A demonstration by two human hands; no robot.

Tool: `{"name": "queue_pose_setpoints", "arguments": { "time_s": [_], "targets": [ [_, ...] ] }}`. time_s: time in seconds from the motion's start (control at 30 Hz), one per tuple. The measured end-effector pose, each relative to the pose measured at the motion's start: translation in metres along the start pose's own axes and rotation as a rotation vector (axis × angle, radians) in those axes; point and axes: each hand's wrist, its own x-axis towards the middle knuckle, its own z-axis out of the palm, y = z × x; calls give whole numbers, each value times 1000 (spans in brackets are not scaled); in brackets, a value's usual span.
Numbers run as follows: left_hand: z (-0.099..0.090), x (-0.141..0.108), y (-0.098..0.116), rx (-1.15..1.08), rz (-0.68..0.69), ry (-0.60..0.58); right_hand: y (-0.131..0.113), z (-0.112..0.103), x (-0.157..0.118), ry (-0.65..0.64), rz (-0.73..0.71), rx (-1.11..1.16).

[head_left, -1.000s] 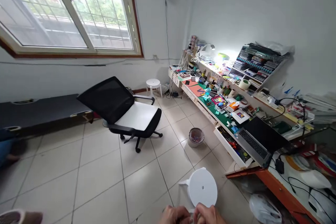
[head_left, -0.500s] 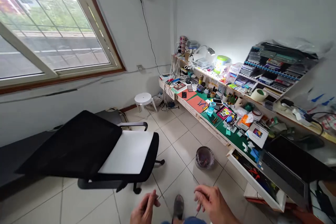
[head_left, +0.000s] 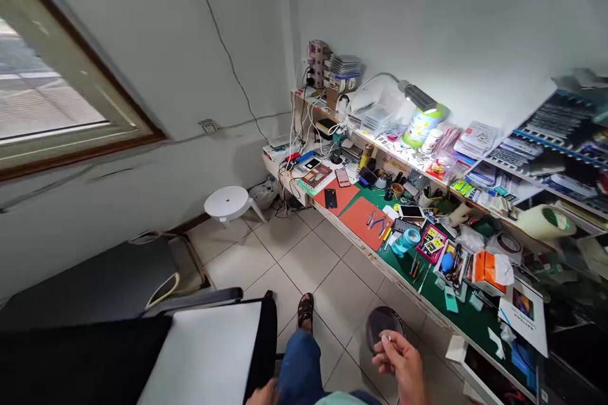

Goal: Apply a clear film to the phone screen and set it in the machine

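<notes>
My right hand [head_left: 403, 364] is low in the view, over the floor next to a round bin [head_left: 382, 323]. Its thumb and fingers are pinched on a small pale piece [head_left: 386, 338] too tiny to identify. Only the knuckles of my left hand [head_left: 262, 395] show at the bottom edge, beside the black office chair's white seat [head_left: 204, 357]; what it holds is hidden. My leg in blue jeans [head_left: 299, 367] and a sandalled foot [head_left: 305, 309] lie between the hands.
A long workbench runs along the right wall with a green mat [head_left: 430, 288], red mats [head_left: 365, 218], phones, tools, a lit desk lamp [head_left: 418, 96] and shelves. An open drawer [head_left: 479, 374] juts out. A white stool [head_left: 227, 202] and a dark cot [head_left: 95, 278] stand left.
The view swung right and down toward the workbench; the chair slid to the bottom left. My hands came apart, and the left one dropped almost out of view.
</notes>
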Motion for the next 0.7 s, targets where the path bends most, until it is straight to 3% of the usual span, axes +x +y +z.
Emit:
{"name": "queue_pose_setpoints", "arguments": {
  "time_s": [0.1,0.2,0.3,0.4,0.53,0.63,0.7],
  "targets": [
    [-91,92,27,-6,100,-45,-39,46,41,143,22,80],
    [-178,180,67,-78,184,0,-84,84,81,218,-10,118],
    [-234,252,108,-201,243,13,-121,112,135,239,-63,120],
    [-249,298,143,-319,229,2,-146,134,208,229,-95,112],
    [-238,330,174,-437,200,-14,-170,157,319,250,-122,98],
    [-230,348,180,-449,191,-41,-185,171,388,257,-128,71],
    [-227,364,171,-411,172,-59,-191,179,422,260,-130,43]
  ]
}}
